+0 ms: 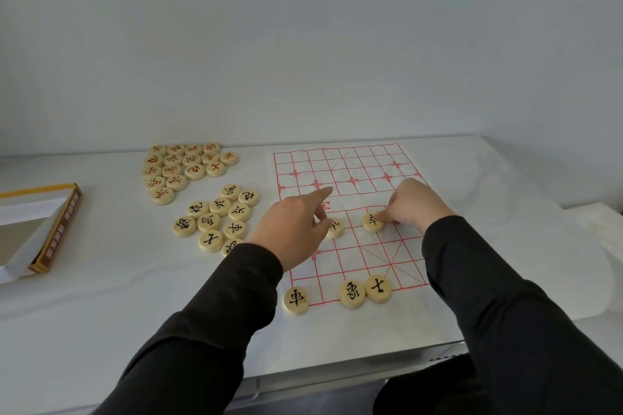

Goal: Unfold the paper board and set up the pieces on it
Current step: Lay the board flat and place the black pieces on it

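The paper board (350, 172), white with a red grid, lies unfolded on the table right of centre. Three black-lettered round pieces stand along its near edge: one (296, 300) at the left corner, two (352, 293) (378, 288) side by side. My left hand (296, 226) rests over the board's left side, index finger stretched out, its other fingers touching a black-lettered piece (335, 227). My right hand (413, 204) pinches another black-lettered piece (373, 222) on the board. A cluster of black-lettered pieces (215, 217) and a cluster of red-lettered pieces (183, 168) lie off the board to the left.
An open cardboard box (50, 232) with a yellow-brown rim sits at the table's left edge. The table (135, 296) has a white cover, crumpled to the right of the board. A plain wall rises behind. The table's front edge runs below my forearms.
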`<state>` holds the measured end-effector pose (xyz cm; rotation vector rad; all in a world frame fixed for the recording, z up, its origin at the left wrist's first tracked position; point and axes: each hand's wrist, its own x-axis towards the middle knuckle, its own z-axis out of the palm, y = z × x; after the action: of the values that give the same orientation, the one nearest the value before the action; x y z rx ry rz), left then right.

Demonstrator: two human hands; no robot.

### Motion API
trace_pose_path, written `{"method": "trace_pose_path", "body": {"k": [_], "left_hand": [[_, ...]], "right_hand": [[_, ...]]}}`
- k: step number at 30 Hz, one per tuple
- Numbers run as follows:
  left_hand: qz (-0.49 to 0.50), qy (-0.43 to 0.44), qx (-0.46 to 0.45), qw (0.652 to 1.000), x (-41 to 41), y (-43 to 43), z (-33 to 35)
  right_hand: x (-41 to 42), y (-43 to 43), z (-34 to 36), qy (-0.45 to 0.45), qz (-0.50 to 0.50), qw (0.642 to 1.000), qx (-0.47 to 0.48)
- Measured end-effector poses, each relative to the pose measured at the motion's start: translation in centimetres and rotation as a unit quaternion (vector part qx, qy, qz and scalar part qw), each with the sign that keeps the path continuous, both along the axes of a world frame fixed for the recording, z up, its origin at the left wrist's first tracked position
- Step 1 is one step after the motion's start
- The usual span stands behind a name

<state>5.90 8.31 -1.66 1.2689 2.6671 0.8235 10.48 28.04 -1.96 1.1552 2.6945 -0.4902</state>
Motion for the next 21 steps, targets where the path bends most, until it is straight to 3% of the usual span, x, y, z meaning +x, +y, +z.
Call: {"method": "trace_pose_path", "body": {"k": [14, 21], "left_hand": [[0.008, 0.036, -0.023, 0.999, -0.5, -0.3, -0.3], [0.073, 0.061, -0.038, 0.995, -1.9, -2.0, 0.5]], "right_hand": [[-0.6, -1.0, 0.3, 0.041, 0.023, 0.998, 0.044], [-2.5, -4.7, 0.4, 0.086, 0.075, 0.993, 0.024]]}}
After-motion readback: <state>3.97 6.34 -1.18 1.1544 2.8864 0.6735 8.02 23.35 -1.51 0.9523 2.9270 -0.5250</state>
